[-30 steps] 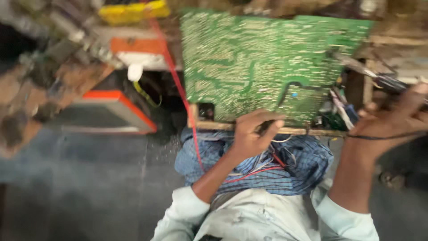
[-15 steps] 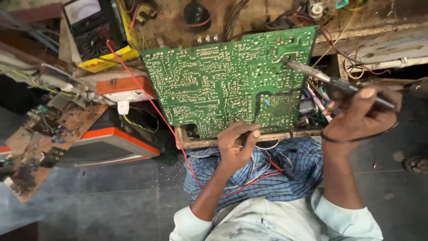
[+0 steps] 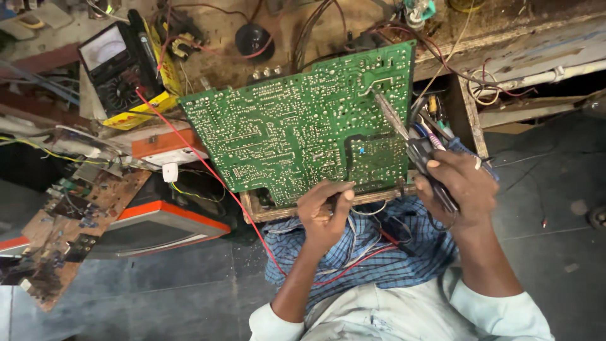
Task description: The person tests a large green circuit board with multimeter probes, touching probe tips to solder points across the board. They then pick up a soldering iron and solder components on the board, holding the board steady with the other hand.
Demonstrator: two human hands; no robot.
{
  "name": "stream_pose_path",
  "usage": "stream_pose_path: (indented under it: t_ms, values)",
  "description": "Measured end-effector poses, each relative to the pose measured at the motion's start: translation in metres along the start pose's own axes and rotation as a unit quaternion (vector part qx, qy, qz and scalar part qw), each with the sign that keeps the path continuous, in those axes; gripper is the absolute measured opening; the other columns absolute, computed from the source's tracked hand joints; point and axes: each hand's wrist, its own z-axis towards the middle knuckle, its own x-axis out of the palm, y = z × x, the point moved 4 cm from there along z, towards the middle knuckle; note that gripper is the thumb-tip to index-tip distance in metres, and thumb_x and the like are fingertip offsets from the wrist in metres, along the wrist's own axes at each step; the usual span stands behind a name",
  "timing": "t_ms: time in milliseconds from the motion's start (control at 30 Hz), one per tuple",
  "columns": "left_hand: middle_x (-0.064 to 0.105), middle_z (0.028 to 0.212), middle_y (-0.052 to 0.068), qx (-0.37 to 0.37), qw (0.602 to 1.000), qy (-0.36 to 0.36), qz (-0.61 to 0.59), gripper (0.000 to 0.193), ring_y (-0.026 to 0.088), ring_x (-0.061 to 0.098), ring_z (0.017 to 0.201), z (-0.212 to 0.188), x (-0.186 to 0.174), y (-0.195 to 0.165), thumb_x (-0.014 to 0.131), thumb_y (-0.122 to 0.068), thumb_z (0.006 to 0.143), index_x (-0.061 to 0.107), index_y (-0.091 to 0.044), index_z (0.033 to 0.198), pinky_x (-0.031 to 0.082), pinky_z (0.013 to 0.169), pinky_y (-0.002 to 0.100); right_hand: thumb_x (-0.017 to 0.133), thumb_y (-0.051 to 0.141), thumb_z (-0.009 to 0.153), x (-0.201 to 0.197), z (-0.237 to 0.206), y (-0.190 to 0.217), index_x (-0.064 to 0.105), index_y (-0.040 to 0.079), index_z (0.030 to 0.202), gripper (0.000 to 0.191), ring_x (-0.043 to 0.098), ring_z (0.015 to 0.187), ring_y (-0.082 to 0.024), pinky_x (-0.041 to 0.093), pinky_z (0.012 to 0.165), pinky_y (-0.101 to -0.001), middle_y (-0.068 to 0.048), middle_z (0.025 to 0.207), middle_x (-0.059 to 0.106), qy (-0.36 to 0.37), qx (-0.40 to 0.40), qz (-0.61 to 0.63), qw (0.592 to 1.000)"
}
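Observation:
A large green circuit board stands tilted on my lap, solder side facing me, its lower edge in a wooden frame. My left hand grips that lower edge near the middle, thumb on the frame. My right hand is closed around a soldering iron with a dark handle. The iron's metal tip rests against the board's upper right area. A blue checked cloth covers my lap under the board.
A black analog multimeter in a yellow case lies at the upper left, and its red lead runs down across the board's left corner to my lap. A brown circuit board and an orange-edged casing sit left. Cluttered wires cover the wooden bench.
The view has tilted upward and steadied, bringing the multimeter and bench into sight. My right hand moved the soldering iron inward so its tip now touches the board. My left hand stayed on the frame.

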Motion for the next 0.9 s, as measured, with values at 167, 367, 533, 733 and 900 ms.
stream_pose_path:
  t_ms: [167,367,533,733,900]
  values:
    - [0.062,0.079,0.002,-0.022,1.000,-0.001,-0.016,0.012,0.007,0.055,0.064,-0.002,-0.001,0.004,0.072,0.001,0.095,0.076,0.002,0.106,0.040,0.056,0.022,0.072,0.021,0.109,0.000,0.009,-0.007,0.062,0.001,0.117,0.024,0.075,0.080,-0.026,0.059,0.069,-0.0313,-0.019,0.100,0.071,-0.085,0.122,0.137,0.979]
    - [0.062,0.080,0.002,-0.011,1.000,-0.003,-0.007,0.011,0.007,0.052,0.067,-0.002,-0.002,0.006,0.073,-0.001,0.096,0.076,0.002,0.107,0.038,0.058,0.023,0.071,0.022,0.113,0.004,0.006,-0.003,0.061,-0.002,0.121,0.027,0.074,0.079,-0.020,0.060,0.071,-0.0275,-0.018,0.099,0.071,-0.108,0.165,0.192,0.961]
    - [0.062,0.079,0.001,-0.010,1.000,-0.008,0.001,0.011,0.006,0.049,0.066,-0.002,-0.003,0.007,0.074,-0.003,0.095,0.076,0.001,0.105,0.036,0.058,0.023,0.072,0.020,0.110,0.006,0.004,-0.001,0.063,-0.003,0.118,0.026,0.073,0.080,-0.023,0.059,0.077,-0.0302,-0.016,0.093,0.071,-0.111,0.152,0.166,0.968]
    - [0.063,0.080,0.002,0.003,1.000,-0.009,0.002,0.010,0.007,0.052,0.068,-0.002,-0.004,0.006,0.074,-0.002,0.095,0.075,0.001,0.105,0.038,0.059,0.023,0.071,0.021,0.111,0.006,0.008,-0.001,0.063,-0.002,0.116,0.024,0.075,0.082,-0.025,0.059,0.081,-0.0313,-0.012,0.089,0.073,-0.120,0.145,0.137,0.973]
    - [0.060,0.077,0.002,-0.030,0.999,-0.010,-0.004,0.012,0.007,0.052,0.065,-0.004,-0.007,0.007,0.074,0.001,0.093,0.076,0.002,0.104,0.038,0.056,0.024,0.070,0.029,0.111,-0.002,0.008,-0.001,0.060,-0.002,0.113,0.032,0.073,0.075,-0.020,0.058,0.070,-0.0265,-0.015,0.093,0.070,-0.150,0.202,0.174,0.952]
